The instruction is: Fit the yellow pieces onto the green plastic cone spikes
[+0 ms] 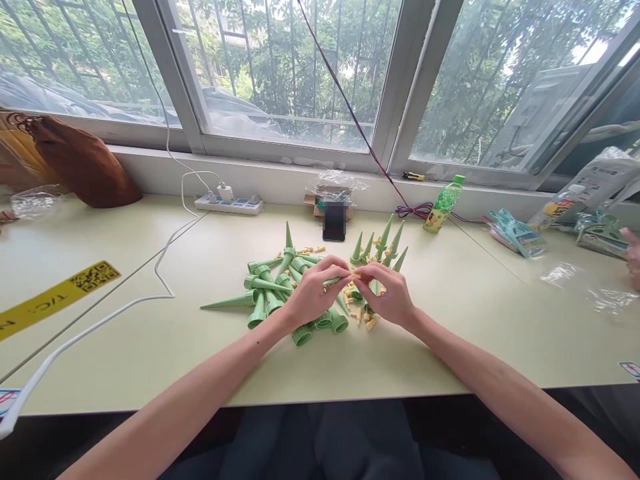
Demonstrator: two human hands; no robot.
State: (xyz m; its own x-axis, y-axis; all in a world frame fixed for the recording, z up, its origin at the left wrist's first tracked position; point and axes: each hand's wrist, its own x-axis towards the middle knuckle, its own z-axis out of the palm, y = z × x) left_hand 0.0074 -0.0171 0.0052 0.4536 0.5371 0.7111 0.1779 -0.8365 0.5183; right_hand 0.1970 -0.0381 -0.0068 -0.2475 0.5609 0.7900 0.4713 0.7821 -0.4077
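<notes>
My left hand (317, 290) is closed on a green plastic watering spike, mostly hidden behind the fingers. The fingertips of my right hand (389, 292) pinch a small yellow valve (355, 275) against the spike; whether it sits in a hole, I cannot tell. Beneath and left of my left hand lies a heap of green spikes (257, 313) with ribbed, open-ended caps. Loose yellow valves (371, 323) are scattered under my right hand. Just beyond it, several green spikes (385, 237) stand point-up, some with yellow valves at their bases.
A phone (334, 223) leans on a small box behind the heap. Farther right stands a green drink bottle (444, 205). A power strip (229, 204) lies along the wall, its white cable (160, 267) crossing the table. At the right edge is another person's hand (633, 257).
</notes>
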